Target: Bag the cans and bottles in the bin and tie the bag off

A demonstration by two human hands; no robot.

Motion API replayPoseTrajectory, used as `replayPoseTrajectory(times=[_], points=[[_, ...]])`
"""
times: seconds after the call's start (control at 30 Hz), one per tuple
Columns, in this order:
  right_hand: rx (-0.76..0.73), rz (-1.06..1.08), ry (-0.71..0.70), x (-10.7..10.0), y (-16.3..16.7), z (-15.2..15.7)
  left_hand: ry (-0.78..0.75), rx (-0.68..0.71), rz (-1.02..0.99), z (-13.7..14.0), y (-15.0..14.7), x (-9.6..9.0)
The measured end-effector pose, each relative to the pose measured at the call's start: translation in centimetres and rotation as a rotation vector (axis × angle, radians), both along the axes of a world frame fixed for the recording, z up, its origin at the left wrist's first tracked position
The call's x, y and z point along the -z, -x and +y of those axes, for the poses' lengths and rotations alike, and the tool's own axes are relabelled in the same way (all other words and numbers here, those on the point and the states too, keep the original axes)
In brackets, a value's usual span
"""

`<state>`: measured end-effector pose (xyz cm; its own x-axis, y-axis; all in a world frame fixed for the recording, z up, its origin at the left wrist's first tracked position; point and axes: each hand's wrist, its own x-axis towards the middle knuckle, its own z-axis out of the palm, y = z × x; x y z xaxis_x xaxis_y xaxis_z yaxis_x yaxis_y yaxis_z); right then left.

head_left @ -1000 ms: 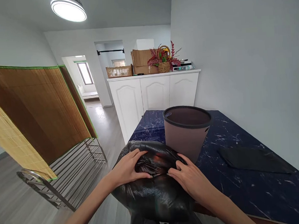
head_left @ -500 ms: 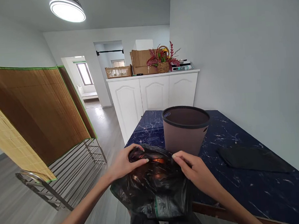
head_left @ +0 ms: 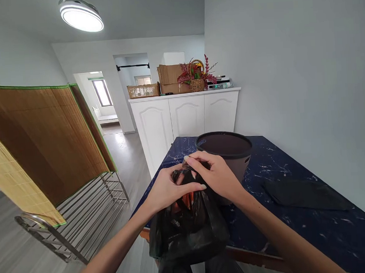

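A thin black plastic bag hangs between my hands at the near edge of the table, with orange showing through its film. My left hand is closed on the bag's gathered upper part, its thumb stretched across the front. Close beside it, my right hand pinches the bag's top edge between thumb and fingers. Just behind my right hand stands an upright brownish-grey trash can with a dark rim, partly covered by that hand.
On the blue marbled table, a flat folded black sheet lies to the right. A metal rack with a bamboo mat stands at left. Behind the table, a white cabinet carries cardboard boxes and a flower basket.
My hands have come together and up, my right hand moving left toward the other. The bag, spread wide before, is now bunched narrower at its top.
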<state>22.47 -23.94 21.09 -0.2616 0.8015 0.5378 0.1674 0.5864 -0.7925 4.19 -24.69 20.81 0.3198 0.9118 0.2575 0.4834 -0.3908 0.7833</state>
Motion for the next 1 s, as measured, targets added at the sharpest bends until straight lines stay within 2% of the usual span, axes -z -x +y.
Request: replayPoseTrajectory(times=[0.1,0.23,0.3,0.37,0.43,0.5,0.57,0.63,0.7,0.77,0.83,0.93,1.0], points=[[-0.078,0.043,0.011,-0.4,0.1,0.5,-0.043,-0.039,0.008,0.4,-0.7,0.3],[-0.224,0.169,0.077,0.9,-1.0,0.7,-0.08,-0.035,-0.042,0.8,-0.6,0.4],[-0.252,0.123,0.104,2.1,-1.7,0.5,-0.086,-0.044,-0.054,0.8,-0.4,0.1],[-0.269,-0.017,0.176,3.5,-1.8,0.2,-0.065,-0.076,-0.044,0.7,-0.1,-0.3],[-0.223,-0.085,0.247,4.8,-1.3,-0.1,-0.044,-0.104,-0.046,0.6,0.1,-0.8],[-0.157,0.038,0.31,5.8,-0.4,-0.2,-0.035,-0.103,-0.074,0.5,0.3,-1.2],[-0.147,0.312,0.383,6.3,0.5,-0.1,-0.043,-0.087,-0.112,0.5,0.7,-1.5],[-0.178,0.578,0.466,6.1,1.1,0.2,-0.051,-0.069,-0.139,0.4,1.2,-1.7],[-0.195,0.697,0.535,5.5,1.5,0.4,-0.042,-0.034,-0.147,0.5,1.5,-1.9],[-0.176,0.644,0.575,4.7,1.7,0.5,-0.034,0.014,-0.107,0.5,1.5,-2.3],[-0.145,0.439,0.543,3.8,2.0,0.4,-0.071,0.052,-0.013,0.5,1.5,-2.8],[-0.172,0.059,0.33,3.2,2.4,-0.1,-0.209,0.128,0.162,0.5,1.5,-3.7],[-0.178,-0.107,0.154,3.3,2.9,-0.4,-0.334,0.203,0.287,0.3,1.5,-4.3]])
